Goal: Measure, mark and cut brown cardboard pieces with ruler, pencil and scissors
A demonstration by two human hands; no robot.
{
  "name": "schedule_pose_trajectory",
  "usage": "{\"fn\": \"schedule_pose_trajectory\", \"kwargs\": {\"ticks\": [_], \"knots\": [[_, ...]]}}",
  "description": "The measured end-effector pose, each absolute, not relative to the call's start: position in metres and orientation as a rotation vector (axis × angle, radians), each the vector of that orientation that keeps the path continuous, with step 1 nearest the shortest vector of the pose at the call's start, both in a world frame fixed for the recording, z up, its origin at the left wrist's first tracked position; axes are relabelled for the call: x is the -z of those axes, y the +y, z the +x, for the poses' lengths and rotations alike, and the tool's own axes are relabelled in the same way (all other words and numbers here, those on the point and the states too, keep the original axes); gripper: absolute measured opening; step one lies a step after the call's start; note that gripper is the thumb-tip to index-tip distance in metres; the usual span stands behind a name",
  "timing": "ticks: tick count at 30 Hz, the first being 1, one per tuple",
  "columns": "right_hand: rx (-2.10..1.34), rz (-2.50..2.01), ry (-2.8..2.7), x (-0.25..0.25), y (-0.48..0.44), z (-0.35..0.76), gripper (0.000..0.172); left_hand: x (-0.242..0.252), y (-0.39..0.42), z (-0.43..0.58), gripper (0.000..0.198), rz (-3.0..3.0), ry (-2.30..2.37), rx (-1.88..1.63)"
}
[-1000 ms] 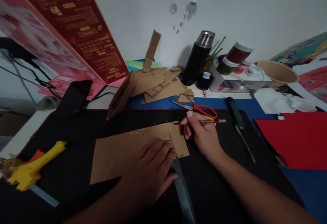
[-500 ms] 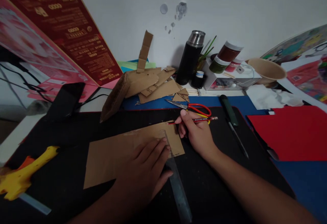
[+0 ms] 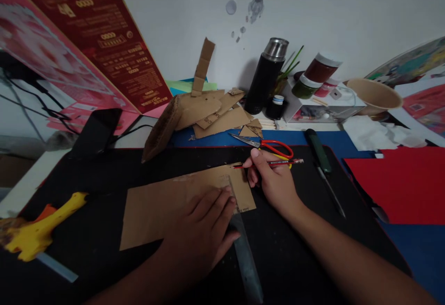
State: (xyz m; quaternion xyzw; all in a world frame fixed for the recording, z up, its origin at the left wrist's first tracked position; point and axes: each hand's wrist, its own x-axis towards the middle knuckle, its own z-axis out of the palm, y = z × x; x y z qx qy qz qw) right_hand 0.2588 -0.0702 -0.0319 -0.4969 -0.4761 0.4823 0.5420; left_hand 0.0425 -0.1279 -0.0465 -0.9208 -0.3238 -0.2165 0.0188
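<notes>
A rectangular piece of cardboard (image 3: 149, 212) lies on the black mat. Flat across its right part rests my left hand (image 3: 205, 226), fingers stretched out, pressing on a clear ruler (image 3: 247, 263) that runs from the cardboard toward the front edge. My right hand (image 3: 273, 180) is closed around a red and black pencil (image 3: 287, 162). The pencil's tip is close to the cardboard's upper right corner, near the ruler's far end; whether it touches cannot be made out. Just behind the right hand lie scissors (image 3: 278, 147) with red and yellow handles.
Left on the mat is a yellow glue gun (image 3: 41, 231) with a glue stick. A green-handled screwdriver-like tool (image 3: 319, 152) lies at right, beside red paper (image 3: 403, 184). Behind stand cardboard scraps (image 3: 219, 122), a black thermos (image 3: 266, 78), paint jars (image 3: 318, 73) and a phone (image 3: 99, 131).
The whole view has shifted slightly, so things appear further right. Both hands, the ruler and the pencil keep nearly the same places on the cardboard.
</notes>
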Motion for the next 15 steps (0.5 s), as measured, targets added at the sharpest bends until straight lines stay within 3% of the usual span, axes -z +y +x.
{"fn": "schedule_pose_trajectory", "kwargs": {"ticks": [15], "knots": [[-1.149,-1.177,-1.138,0.0324,-0.0702,0.2592,0.052,0.0430,-0.1299,0.0455,0.036,-2.837,-0.979,0.746]]}}
